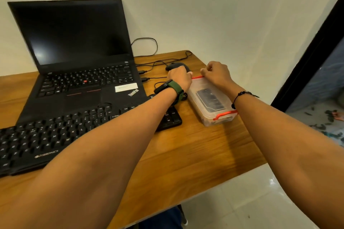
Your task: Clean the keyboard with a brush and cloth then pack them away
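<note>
A clear plastic box (pixel 208 100) with red clasps lies on the right part of the wooden desk (pixel 186 154), lid on, dark items visible inside. Both hands are at its far end. My left hand (pixel 179 77) has its fingers curled over the far left corner of the box. My right hand (pixel 216 72) pinches the far red clasp (pixel 197 77). The near red clasp (pixel 226 114) is down against the box. A black external keyboard (pixel 46 135) lies at the left, partly under my left forearm. Brush and cloth cannot be told apart inside the box.
An open black laptop (pixel 78 57) stands behind the keyboard. A black mouse (pixel 176 66) and several cables (pixel 158 63) lie just beyond the box. The desk edge runs close to the box's right side; tiled floor (pixel 251 201) lies below.
</note>
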A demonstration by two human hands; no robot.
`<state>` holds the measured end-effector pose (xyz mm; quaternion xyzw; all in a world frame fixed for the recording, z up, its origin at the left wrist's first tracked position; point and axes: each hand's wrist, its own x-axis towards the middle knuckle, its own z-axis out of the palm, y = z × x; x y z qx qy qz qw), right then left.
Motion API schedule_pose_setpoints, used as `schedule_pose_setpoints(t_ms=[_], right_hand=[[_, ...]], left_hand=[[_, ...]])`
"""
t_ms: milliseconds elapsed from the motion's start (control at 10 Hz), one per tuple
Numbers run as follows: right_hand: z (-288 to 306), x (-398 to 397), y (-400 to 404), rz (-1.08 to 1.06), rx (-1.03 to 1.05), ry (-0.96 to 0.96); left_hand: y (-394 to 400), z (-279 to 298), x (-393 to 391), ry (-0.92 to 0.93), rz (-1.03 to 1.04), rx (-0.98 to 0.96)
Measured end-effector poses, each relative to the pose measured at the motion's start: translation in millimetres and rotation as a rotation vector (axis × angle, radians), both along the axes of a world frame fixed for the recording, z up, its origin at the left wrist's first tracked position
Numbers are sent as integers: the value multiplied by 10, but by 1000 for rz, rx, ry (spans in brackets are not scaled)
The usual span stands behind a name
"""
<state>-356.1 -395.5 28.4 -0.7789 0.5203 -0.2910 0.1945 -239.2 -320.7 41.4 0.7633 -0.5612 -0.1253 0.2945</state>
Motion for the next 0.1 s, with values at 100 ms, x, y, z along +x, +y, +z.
schedule_pose_setpoints(t_ms=[100], right_hand=[[24,53,83,-45,-141,122]], left_hand=[[285,96,258,-82,18,-89]])
